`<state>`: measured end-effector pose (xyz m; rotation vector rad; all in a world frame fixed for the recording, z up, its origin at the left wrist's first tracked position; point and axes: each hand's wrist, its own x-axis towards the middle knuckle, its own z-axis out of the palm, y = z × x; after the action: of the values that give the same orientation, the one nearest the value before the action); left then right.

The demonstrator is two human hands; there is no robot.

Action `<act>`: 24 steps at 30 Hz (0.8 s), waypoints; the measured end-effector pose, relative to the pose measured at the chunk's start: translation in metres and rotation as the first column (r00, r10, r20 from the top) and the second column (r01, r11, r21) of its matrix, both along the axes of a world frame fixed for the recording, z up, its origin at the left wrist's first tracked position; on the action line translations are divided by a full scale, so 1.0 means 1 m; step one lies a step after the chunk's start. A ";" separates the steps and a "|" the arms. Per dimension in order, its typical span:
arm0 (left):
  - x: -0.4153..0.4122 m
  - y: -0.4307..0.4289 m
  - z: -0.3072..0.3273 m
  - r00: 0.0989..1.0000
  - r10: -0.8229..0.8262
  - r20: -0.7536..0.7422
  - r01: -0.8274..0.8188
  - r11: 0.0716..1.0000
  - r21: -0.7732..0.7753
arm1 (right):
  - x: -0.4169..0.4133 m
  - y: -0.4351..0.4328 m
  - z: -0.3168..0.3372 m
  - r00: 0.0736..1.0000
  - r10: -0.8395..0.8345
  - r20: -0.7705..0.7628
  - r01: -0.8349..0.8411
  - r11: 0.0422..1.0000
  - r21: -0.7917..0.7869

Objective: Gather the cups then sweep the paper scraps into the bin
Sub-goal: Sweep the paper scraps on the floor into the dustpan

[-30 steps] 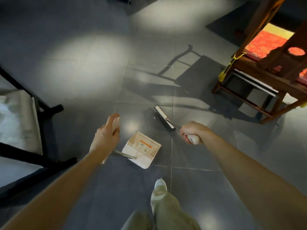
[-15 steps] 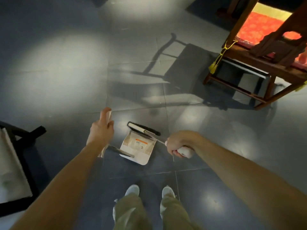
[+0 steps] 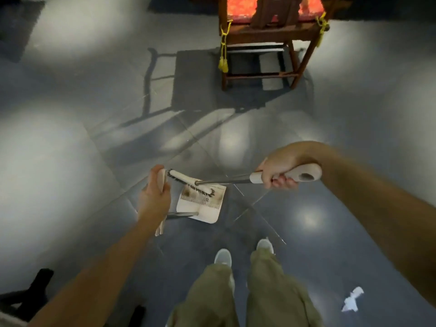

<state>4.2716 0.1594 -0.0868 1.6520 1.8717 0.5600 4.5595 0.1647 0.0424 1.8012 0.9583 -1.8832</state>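
A wooden chair [image 3: 271, 36] with a red cushion [image 3: 240, 5] is standing at the top of the frame, yellow tassels [image 3: 223, 60] hanging from it, casting a shadow on the glossy grey floor [image 3: 70, 138]. Black frame legs [image 3: 26, 296] are showing at lower left.

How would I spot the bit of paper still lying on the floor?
Start at the person's two shoes on the dark tiled floor, then look to their right and nearer the bottom edge. The paper scrap lies there alone, crumpled and white, the only loose thing on the tiles.

Glossy grey tiled floor [image 3: 70, 161]. On it: white dustpan [image 3: 203, 208], crumpled paper scrap [image 3: 352, 299] at lower right, wooden chair [image 3: 264, 43] at far side.
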 end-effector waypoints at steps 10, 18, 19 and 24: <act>0.090 -0.034 0.015 0.732 -0.678 0.076 0.675 0.735 0.063 | 0.089 -0.189 0.009 0.809 -0.587 0.002 0.584 0.806 0.099; 0.190 -0.137 0.018 0.396 -0.917 -0.043 0.914 0.390 0.109 | 0.113 -0.384 -0.014 0.473 -0.878 0.078 0.854 0.479 0.203; 0.201 -0.151 0.019 0.362 -0.930 -0.058 0.929 0.355 0.106 | 0.112 -0.407 -0.020 0.442 -0.892 0.097 0.862 0.452 0.228; 0.254 -0.226 0.028 0.234 -0.972 0.022 0.968 0.235 0.091 | 0.090 -0.509 -0.044 0.466 -0.846 0.258 0.762 0.532 0.370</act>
<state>4.5260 -0.0666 -0.0592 2.3655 0.3898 0.0778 4.6498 -0.3442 -0.0015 3.0068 0.0587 -1.6966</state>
